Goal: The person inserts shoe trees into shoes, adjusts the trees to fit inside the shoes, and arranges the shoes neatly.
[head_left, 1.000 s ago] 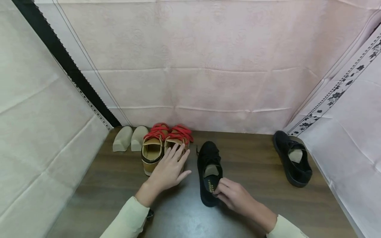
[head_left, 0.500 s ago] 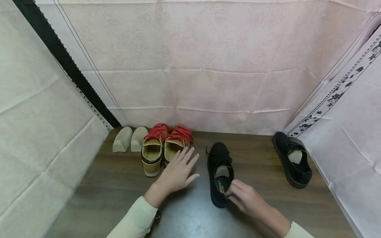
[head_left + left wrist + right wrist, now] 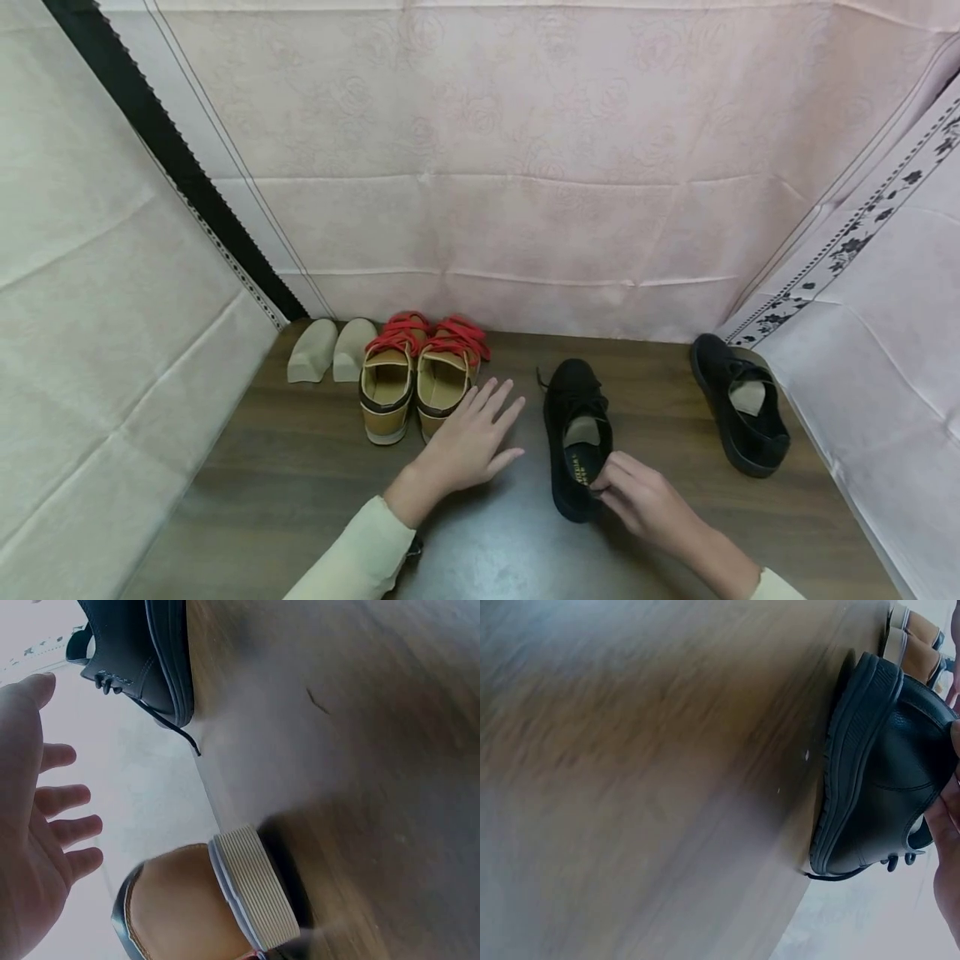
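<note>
My right hand point(image 3: 637, 497) pinches the heel collar of a black lace-up shoe point(image 3: 573, 404), toe pointing at the back wall. Inside that shoe sits a pale insert at the front, and gold lettering shows on its insole. In the right wrist view the fingers point(image 3: 945, 817) reach over the edge of its opening. My left hand point(image 3: 468, 437) is spread with straight fingers, holding nothing, between this shoe and a pair of tan shoes point(image 3: 386, 387) with red laces. The left wrist view has the open hand point(image 3: 45, 802) near a tan heel point(image 3: 187, 900).
Two pale shoe inserts point(image 3: 312, 350) stand left of the tan pair, against the back wall. At the right wall rests the other black shoe point(image 3: 738, 408), an insert inside it. Light cloth covers the back wall point(image 3: 480, 208) and sides; the floor point(image 3: 300, 483) is brown wood-look.
The black shoe has slid right across the floor with my right hand gripping its heel. My left hand has drifted right, away from the tan shoes.
</note>
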A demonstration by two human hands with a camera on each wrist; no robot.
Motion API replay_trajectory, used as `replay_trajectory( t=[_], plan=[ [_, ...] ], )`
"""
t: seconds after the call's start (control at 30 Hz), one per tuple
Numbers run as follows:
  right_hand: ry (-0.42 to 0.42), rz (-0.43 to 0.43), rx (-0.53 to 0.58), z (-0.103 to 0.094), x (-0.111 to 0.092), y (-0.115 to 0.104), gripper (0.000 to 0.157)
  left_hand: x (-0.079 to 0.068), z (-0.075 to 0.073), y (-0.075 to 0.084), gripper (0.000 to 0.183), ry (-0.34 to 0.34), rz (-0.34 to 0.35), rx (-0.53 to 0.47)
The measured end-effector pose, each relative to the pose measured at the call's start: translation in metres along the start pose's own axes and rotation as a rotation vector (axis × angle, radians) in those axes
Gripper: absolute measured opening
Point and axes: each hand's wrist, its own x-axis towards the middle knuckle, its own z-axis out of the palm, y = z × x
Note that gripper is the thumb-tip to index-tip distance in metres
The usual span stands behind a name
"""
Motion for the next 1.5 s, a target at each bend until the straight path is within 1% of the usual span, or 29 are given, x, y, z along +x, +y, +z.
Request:
replay_trajectory(
  t=[0.17,0.37,0.47,0.6,0.7,0.77,0.8,0.87,0.97,1.03,1.1,1.27,1.37,1.5],
  plan=[
    [-0.006,0.014,-0.028,-0.007,-0.002,0.004,0.041,0.005,-0.001,0.004,0.071,0.001,0.024,0.009],
    [-0.001,-0.006,-0.062,-0.014,-0.006,0.011,0.037,0.010,0.000,0.010,0.070,-0.010,0.047,0.022],
    [0.005,-0.009,-0.064,-0.018,-0.008,0.015,0.036,0.013,0.000,0.013,0.071,0.005,0.060,0.017],
    [0.001,-0.005,-0.089,-0.023,-0.012,0.021,0.030,0.016,0.002,0.016,0.071,0.025,0.079,0.026],
    [-0.003,-0.003,-0.107,-0.028,-0.015,0.026,0.027,0.020,0.004,0.018,0.071,0.024,0.086,0.028],
    [0.003,-0.001,-0.116,-0.031,-0.016,0.029,0.031,0.022,0.005,0.020,0.072,0.022,0.088,0.027],
    [0.001,0.006,-0.122,-0.033,-0.017,0.030,0.028,0.023,0.005,0.021,0.072,0.020,0.089,0.025],
    [-0.002,0.017,-0.135,-0.037,-0.019,0.034,0.029,0.025,0.006,0.024,0.072,0.015,0.088,0.018],
    [0.000,0.024,-0.162,-0.042,-0.021,0.039,0.005,0.028,0.008,0.026,0.072,0.009,0.088,0.004],
    [0.005,0.018,-0.168,-0.045,-0.023,0.042,0.014,0.029,0.009,0.028,0.072,0.004,0.088,-0.001],
    [0.014,0.014,-0.172,-0.048,-0.024,0.045,0.033,0.030,0.010,0.029,0.072,0.000,0.092,0.002],
    [0.028,0.017,-0.206,-0.055,-0.027,0.051,0.043,0.035,0.010,0.031,0.072,0.000,0.112,0.018],
    [0.034,0.019,-0.237,-0.059,-0.028,0.055,0.045,0.038,0.010,0.032,0.073,0.003,0.121,0.029],
    [0.038,0.024,-0.246,-0.066,-0.031,0.060,0.045,0.041,0.010,0.034,0.073,0.013,0.128,0.037]
  ],
)
